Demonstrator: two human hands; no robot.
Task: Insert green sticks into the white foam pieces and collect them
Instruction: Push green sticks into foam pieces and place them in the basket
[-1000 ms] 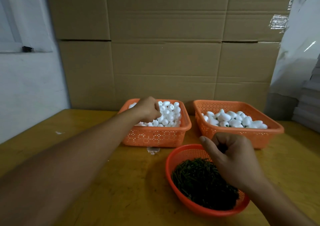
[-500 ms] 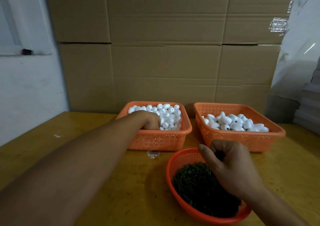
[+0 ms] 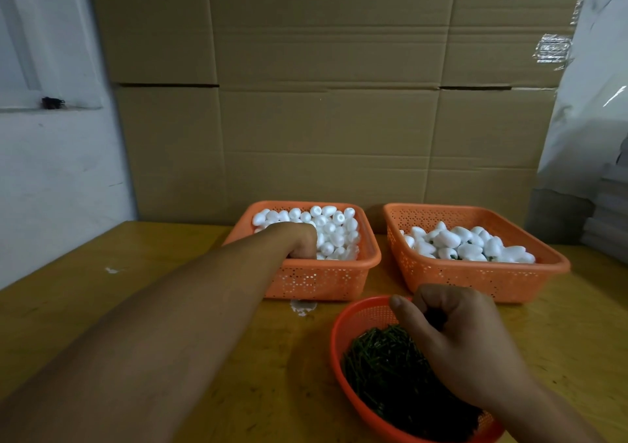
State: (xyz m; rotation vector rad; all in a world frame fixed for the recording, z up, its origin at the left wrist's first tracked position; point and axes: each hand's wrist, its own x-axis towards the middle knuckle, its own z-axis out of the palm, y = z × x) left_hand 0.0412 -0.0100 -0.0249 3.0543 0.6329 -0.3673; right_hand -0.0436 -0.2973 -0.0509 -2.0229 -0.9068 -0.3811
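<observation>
Reaching into foam pieces (image 3: 334,230), left hand (image 3: 300,240), grip hidden; right hand (image 3: 452,337) curled above sticks (image 3: 384,368), contents unclear.

Left hand: the left hand (image 3: 300,244) was down among the white foam pieces (image 3: 334,230) in the left orange basket (image 3: 326,278).
Right hand: the right hand (image 3: 457,344) was curled above the green sticks (image 3: 384,364) in the round red basket (image 3: 343,337).
Right basket: the right orange basket (image 3: 475,278) held foam pieces too.

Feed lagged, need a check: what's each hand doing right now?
Left hand: fingers buried among the white foam pieces; grip cannot be told.
Right hand: fingers curled over the green sticks; contents hidden.
</observation>
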